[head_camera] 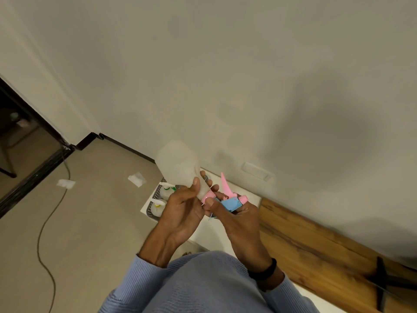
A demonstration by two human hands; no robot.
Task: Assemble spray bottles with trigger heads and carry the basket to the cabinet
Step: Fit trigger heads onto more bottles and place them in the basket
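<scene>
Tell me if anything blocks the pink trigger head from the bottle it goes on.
Nothing visible does. The trigger head in the right hand meets the neck of the bottle that the left hand grips.

Most likely a plain room in a home, judging by the bare off-white wall, dark skirting board and beige floor. Dark-framed doorway at the left, a low wall socket, a loose cable trailing across the floor, a wood-grain board along the wall.

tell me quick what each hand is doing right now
left hand: grips the bottle near its neck
right hand: grips the pink and blue trigger head at the bottle's neck
</scene>
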